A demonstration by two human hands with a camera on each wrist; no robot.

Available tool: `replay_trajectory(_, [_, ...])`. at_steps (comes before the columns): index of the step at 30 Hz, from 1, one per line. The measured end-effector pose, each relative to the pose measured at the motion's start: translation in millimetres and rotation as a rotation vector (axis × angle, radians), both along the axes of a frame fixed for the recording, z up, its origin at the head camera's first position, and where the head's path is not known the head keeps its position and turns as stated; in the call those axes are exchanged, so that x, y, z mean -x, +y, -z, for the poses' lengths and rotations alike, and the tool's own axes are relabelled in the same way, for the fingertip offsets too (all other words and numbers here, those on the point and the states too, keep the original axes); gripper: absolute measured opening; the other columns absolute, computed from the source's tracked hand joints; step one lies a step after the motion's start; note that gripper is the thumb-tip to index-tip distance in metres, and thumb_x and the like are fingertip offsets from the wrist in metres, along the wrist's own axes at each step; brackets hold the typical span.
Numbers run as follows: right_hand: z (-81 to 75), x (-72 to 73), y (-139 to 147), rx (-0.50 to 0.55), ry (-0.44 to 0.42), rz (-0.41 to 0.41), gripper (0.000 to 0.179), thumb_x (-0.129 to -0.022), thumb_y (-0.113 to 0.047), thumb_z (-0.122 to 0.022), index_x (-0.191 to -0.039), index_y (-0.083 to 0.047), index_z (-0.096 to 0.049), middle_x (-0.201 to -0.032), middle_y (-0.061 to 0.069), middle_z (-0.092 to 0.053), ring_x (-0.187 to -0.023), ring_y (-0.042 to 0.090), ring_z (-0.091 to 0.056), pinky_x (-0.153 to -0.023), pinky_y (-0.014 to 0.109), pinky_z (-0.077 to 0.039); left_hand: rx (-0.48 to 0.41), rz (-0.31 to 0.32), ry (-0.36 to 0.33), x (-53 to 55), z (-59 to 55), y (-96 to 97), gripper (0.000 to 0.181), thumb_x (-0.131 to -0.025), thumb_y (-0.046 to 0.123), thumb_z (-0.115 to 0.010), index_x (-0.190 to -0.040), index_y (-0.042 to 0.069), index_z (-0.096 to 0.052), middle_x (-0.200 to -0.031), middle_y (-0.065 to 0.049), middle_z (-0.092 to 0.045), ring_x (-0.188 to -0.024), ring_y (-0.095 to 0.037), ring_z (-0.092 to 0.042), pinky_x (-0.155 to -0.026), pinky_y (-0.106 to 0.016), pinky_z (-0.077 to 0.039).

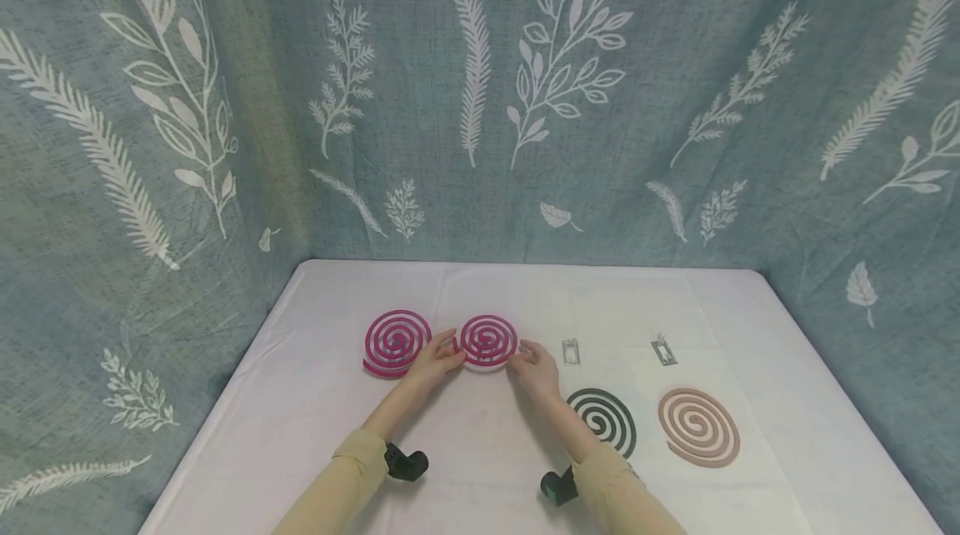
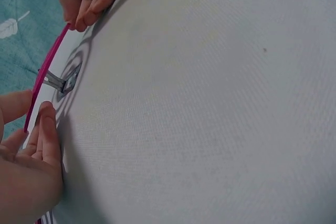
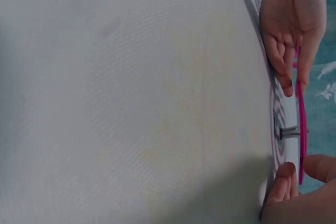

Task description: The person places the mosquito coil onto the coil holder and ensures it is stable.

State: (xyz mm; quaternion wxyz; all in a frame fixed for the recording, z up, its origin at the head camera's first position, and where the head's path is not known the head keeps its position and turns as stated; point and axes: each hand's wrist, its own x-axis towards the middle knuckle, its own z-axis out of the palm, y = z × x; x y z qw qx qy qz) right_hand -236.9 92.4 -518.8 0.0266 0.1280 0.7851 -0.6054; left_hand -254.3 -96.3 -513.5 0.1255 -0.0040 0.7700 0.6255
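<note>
A magenta mosquito coil [image 1: 487, 338] is held between both hands, level above the white table. My left hand [image 1: 437, 360] pinches its left edge, and my right hand [image 1: 538, 370] pinches the right edge. Under the coil stands a small metal coil stand [image 2: 69, 81], its upright reaching the coil's middle in both wrist views. Seen edge-on in the right wrist view, the coil [image 3: 302, 129] lies over that upright. A second magenta coil [image 1: 397, 341] is just left of my left hand, which overlaps its right side in the head view.
Two metal stands, one [image 1: 572, 351] near my right hand and another [image 1: 663, 349] farther right, lie on the table [image 1: 480, 468]. A dark green coil [image 1: 600, 417] sits partly behind my right forearm, with a brown coil [image 1: 699, 427] beyond. Leaf-patterned curtains [image 1: 480, 102] enclose the table.
</note>
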Motion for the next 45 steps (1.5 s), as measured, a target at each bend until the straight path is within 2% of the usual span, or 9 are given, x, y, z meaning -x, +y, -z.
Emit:
replay_trajectory(4, [0.2, -0.9, 1, 0.012, 0.002, -0.005, 0.051, -0.086, -0.012, -0.06, -0.133, 0.004, -0.047, -0.106, 0.019, -0.064, -0.093, 0.024, -0.062, -0.084, 0.036, -0.053, 0.004, 0.013, -0.024, -1.5, -0.7, -1.5, 0.058, -0.096, 0.012, -0.053, -0.146, -0.001, -0.028, -0.133, -0.032, -0.047, -0.126, -0.042, -0.046, -0.107, -0.055, -0.035])
replay_trajectory(7, [1.8, -0.6, 2, 0.015, 0.005, -0.011, 0.051, -0.087, -0.012, -0.06, -0.134, 0.004, -0.047, -0.107, 0.02, -0.064, -0.095, 0.027, -0.062, -0.086, 0.037, -0.053, 0.0, 0.018, -0.037, -2.5, -1.7, -2.3, 0.059, -0.096, 0.012, -0.053, -0.146, -0.002, -0.026, -0.136, -0.033, -0.044, -0.129, -0.044, -0.042, -0.108, -0.056, -0.033])
replay_trajectory(15, [3.3, 0.7, 7, -0.014, 0.018, -0.068, 0.053, -0.088, -0.015, -0.06, -0.135, 0.004, -0.044, -0.106, 0.02, -0.065, -0.094, 0.026, -0.064, -0.088, 0.04, -0.052, -0.009, -0.002, -0.054, -8.2, -7.6, -2.8, 0.064, -0.096, 0.013, -0.052, -0.148, -0.002, -0.018, -0.119, -0.027, -0.056, -0.117, -0.039, -0.053, -0.106, -0.055, -0.036])
replay_trajectory(23, [-3.5, 0.4, 13, 0.005, -0.017, -0.117, 0.056, -0.092, -0.019, -0.058, -0.139, 0.004, -0.039, -0.115, 0.024, -0.062, -0.103, 0.034, -0.064, -0.096, 0.046, -0.048, -0.04, -0.034, -0.009, -8.5, -15.0, -3.9, 0.061, -0.094, 0.006, -0.052, -0.146, -0.005, -0.022, -0.115, -0.031, -0.057, -0.11, -0.04, -0.056, -0.101, -0.05, -0.043])
replay_trajectory(30, [-8.0, -2.5, 20, 0.014, -0.034, -0.145, 0.056, -0.094, -0.017, -0.055, -0.14, 0.006, -0.035, -0.122, 0.028, -0.059, -0.112, 0.038, -0.059, -0.098, 0.048, -0.046, 0.027, -0.048, -0.005, -7.0, -23.0, -7.7, 0.061, -0.095, 0.009, -0.052, -0.147, -0.002, -0.023, -0.123, -0.031, -0.054, -0.116, -0.041, -0.055, -0.103, -0.05, -0.042])
replay_trajectory(39, [-12.5, -3.6, 32, -0.022, -0.024, -0.156, 0.057, -0.095, -0.023, -0.055, -0.142, 0.003, -0.035, -0.121, 0.026, -0.059, -0.108, 0.037, -0.061, -0.097, 0.05, -0.047, 0.077, -0.061, 0.065, -12.1, -37.9, -11.0, 0.059, -0.095, 0.01, -0.051, -0.145, -0.005, -0.025, -0.115, -0.028, -0.058, -0.11, -0.041, -0.056, -0.1, -0.049, -0.044])
replay_trajectory(44, [-16.4, -4.9, 37, -0.045, -0.013, -0.182, 0.059, -0.094, -0.024, -0.057, -0.142, 0.001, -0.035, -0.12, 0.024, -0.061, -0.102, 0.033, -0.064, -0.095, 0.048, -0.048, 0.073, -0.058, 0.095, -11.7, -41.7, -10.9, 0.059, -0.094, 0.014, -0.052, -0.146, -0.001, -0.028, -0.118, -0.026, -0.058, -0.109, -0.037, -0.057, -0.099, -0.05, -0.045])
replay_trajectory(45, [-17.7, -5.4, 38, -0.05, -0.01, -0.19, 0.059, -0.094, -0.025, -0.057, -0.142, 0.0, -0.035, -0.12, 0.024, -0.061, -0.101, 0.031, -0.064, -0.094, 0.048, -0.049, 0.06, -0.047, 0.132, -11.0, -40.7, -11.6, 0.059, -0.094, 0.018, -0.054, -0.145, 0.002, -0.03, -0.115, -0.023, -0.06, -0.106, -0.033, -0.059, -0.095, -0.045, -0.048])
